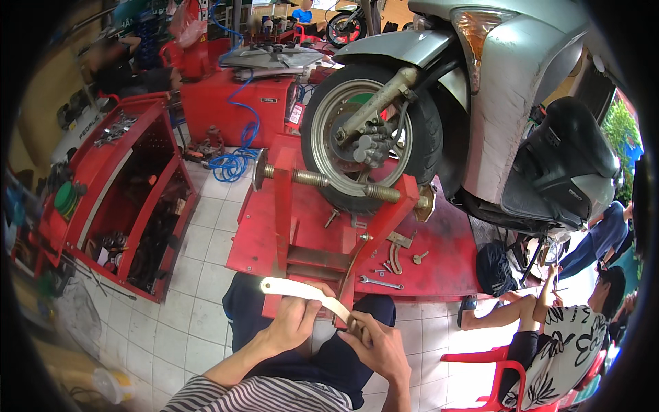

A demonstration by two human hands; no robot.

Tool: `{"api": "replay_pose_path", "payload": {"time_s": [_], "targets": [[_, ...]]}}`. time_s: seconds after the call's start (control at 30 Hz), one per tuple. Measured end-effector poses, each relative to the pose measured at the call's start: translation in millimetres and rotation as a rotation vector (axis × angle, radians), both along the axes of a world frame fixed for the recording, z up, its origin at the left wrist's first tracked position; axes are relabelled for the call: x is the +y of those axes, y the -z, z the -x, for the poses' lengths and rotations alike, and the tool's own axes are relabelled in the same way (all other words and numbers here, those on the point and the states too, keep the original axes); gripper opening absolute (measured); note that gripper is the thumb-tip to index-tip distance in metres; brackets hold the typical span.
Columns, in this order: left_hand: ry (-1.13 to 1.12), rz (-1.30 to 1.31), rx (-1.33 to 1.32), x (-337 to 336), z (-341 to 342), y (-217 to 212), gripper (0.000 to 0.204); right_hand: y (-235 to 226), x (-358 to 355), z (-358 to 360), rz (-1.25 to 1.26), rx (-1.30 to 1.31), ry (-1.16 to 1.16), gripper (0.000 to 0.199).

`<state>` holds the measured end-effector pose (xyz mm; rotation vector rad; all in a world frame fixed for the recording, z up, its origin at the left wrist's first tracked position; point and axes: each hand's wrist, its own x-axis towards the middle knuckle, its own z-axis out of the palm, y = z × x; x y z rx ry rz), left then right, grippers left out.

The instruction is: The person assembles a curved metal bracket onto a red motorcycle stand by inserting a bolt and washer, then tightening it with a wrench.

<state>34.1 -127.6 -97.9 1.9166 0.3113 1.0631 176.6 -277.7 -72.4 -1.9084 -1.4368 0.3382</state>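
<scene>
Over my lap I hold a pale, curved flat metal strip (296, 288) with a round hole at its left end. My left hand (295, 321) is closed on its middle, the thumb lying along it. The fingers of my right hand (379, 345) are closed round its lower right end, hiding the tip. Just beyond, on the red lift platform (261, 226), lie a combination wrench (382, 283), a curved metal bracket (395, 255) and several small bolts. A silver scooter (501, 103) stands on the platform, its front wheel (430, 134) between the screw clamps (305, 177) of a red frame.
At left stands a red tool cart (147, 237) with tools on top and in its trays. A coiled blue air hose (233, 165) lies on the tiled floor by a red cabinet (226, 103). To the right, a person (559, 350) sits on a red chair (484, 357).
</scene>
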Motion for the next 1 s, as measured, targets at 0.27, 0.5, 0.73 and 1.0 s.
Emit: {"api": "replay_pose_path", "payload": {"time_s": [0.27, 0.5, 0.73, 1.0], "targets": [[0.107, 0.067, 0.018, 6.7, 1.8, -9.3, 0.015, -0.6, 14.1, 3.2, 0.062, 0.26, -0.102, 0.038], [0.151, 0.205, 0.0, 15.8, 8.2, -3.9, 0.021, -12.1, 23.4, 1.0, 0.046, 0.264, -0.15, 0.036], [0.209, 0.324, -0.058, 12.8, 14.2, -15.8, 0.019, -7.7, 19.3, 2.9, -0.015, 0.391, -0.161, 0.041], [-0.021, 0.112, -0.17, 25.7, 16.2, -7.4, 0.031, -33.6, 28.5, 0.7, -0.073, 0.181, -0.136, 0.05]]}}
